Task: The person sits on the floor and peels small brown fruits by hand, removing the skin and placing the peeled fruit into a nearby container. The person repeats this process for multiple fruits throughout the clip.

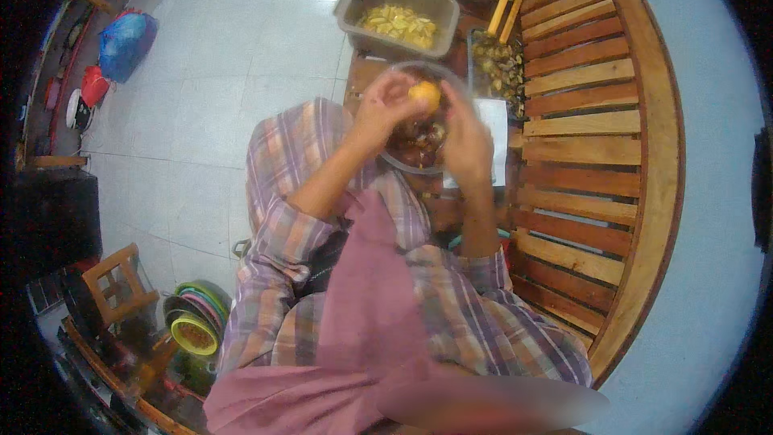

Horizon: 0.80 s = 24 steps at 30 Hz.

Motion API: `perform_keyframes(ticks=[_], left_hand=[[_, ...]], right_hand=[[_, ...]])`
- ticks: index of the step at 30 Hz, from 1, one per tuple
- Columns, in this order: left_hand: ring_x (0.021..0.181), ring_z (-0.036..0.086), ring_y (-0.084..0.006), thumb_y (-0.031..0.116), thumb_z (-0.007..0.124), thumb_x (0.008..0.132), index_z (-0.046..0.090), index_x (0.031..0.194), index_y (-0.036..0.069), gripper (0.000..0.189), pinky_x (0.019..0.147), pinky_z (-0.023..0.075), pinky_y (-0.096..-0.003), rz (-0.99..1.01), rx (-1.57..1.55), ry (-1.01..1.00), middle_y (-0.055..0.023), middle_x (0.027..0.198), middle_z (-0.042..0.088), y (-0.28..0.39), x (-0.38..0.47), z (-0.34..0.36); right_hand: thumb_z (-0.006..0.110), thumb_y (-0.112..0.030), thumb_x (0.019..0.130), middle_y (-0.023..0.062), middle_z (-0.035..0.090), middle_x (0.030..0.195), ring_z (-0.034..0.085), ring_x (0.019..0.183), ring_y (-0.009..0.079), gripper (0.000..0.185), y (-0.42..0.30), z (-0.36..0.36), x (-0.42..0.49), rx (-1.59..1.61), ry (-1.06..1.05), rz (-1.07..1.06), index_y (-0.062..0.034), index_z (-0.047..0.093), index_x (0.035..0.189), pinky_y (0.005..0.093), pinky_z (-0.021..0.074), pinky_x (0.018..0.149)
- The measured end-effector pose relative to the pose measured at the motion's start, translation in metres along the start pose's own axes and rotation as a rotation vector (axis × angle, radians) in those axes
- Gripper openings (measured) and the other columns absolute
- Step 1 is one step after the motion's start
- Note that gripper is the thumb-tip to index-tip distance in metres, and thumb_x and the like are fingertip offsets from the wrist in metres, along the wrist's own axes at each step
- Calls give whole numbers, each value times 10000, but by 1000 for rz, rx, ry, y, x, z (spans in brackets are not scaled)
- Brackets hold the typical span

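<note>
My left hand point(386, 101) holds a round, yellow-orange fruit or tuber point(425, 95) above a clear round bowl point(403, 167). My right hand point(468, 139) is raised just to the right of it, its fingertips near the piece. Motion blurs this hand, so whether it grips anything is unclear. Dark brown pieces with a few pale bits point(423, 136) lie in the bowl, partly hidden by both hands. A white sheet point(499, 139) lies under the right side of the bowl.
Beyond the bowl, a grey rectangular basin point(450, 27) holds cut yellow pieces point(398, 24). A clear tray point(470, 66) of brownish pieces stands beside it, with long yellow handles point(506, 3) leaning over. The slatted wooden bench back point(580, 151) rises at right. Stacked colourful basins point(196, 335) stand lower left.
</note>
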<state>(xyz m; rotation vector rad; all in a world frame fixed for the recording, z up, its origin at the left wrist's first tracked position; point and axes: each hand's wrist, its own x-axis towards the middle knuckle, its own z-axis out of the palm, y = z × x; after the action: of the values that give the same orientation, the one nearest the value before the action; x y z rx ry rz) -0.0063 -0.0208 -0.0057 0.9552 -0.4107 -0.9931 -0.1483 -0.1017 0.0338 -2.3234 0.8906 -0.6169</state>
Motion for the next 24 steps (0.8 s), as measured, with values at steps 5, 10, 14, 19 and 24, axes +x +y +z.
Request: perform_keyframes(ticks=[5, 10, 14, 19, 24], left_hand=[[902, 646, -181, 14, 670, 820, 530, 1120, 24, 331, 728, 557, -281, 8, 30, -4, -99, 1038, 631, 5, -2, 4], [871, 639, -156, 28, 668, 834, 566, 1110, 13, 295, 726, 545, -255, 85, 177, 6, -95, 1029, 637, 11, -1, 11], [851, 617, -124, 66, 700, 826, 597, 1057, 1, 261, 713, 525, -241, 57, 278, -36, -70, 1005, 638, 9, -2, 11], [835, 601, -100, 108, 732, 809, 621, 1009, 8, 250, 721, 509, -240, 173, 294, -9, -35, 961, 639, -4, 2, 7], [853, 599, -103, 116, 744, 798, 627, 1002, 13, 257, 737, 509, -250, 164, 392, 13, -27, 949, 639, -3, 2, 6]], right_hand=[[435, -181, 963, 221, 636, 1073, 612, 961, 428, 312, 16, -5, 1, 114, -104, 138, -144, 549, 1251, 479, 482, 818], [453, -189, 962, 193, 654, 885, 656, 807, 317, 276, 13, -15, -2, 227, -174, 238, -56, 521, 1193, 417, 500, 730], [461, -177, 961, 159, 633, 839, 636, 753, 227, 325, 6, -22, 0, 476, -252, 329, -51, 476, 1260, 362, 500, 707], [472, -139, 937, 202, 639, 1037, 638, 929, 332, 380, 1, -20, 3, 283, -180, -37, -113, 506, 1315, 403, 495, 800], [460, -141, 930, 211, 600, 1163, 599, 1028, 393, 376, -8, -16, -2, 92, -104, -22, -168, 552, 1293, 431, 479, 857]])
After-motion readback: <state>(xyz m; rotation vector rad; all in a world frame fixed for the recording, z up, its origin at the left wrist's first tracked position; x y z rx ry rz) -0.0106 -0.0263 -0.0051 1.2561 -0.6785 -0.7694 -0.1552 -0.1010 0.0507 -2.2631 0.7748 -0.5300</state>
